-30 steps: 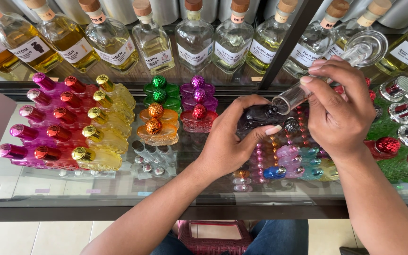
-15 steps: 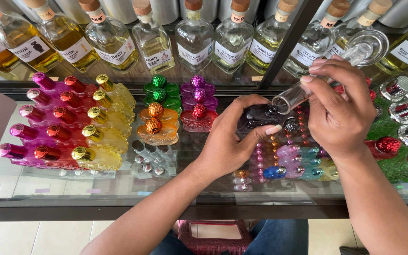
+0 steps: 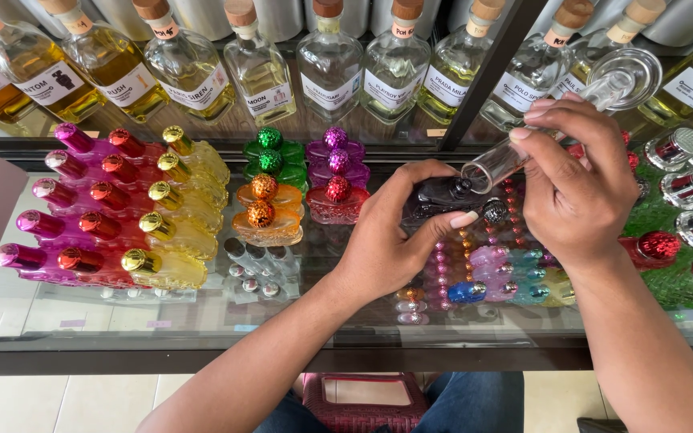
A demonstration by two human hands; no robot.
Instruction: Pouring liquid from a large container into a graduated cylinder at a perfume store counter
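Both hands busy: left hand (image 3: pixel 387 240) wraps small dark bottle (image 3: pixel 439 195); right hand (image 3: pixel 575 188) pinches tilted glass funnel (image 3: pixel 595 96). Probably fragile, slippery glass; grip bottle body.

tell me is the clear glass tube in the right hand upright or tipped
Tipped. The clear glass tube slants down from the right hand, its low open end at the dark small bottle held by the left hand.

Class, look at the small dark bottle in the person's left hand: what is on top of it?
A clear glass tube, tilted by the right hand, meets the dark bottle in the left hand. Fingers hide the mouth.
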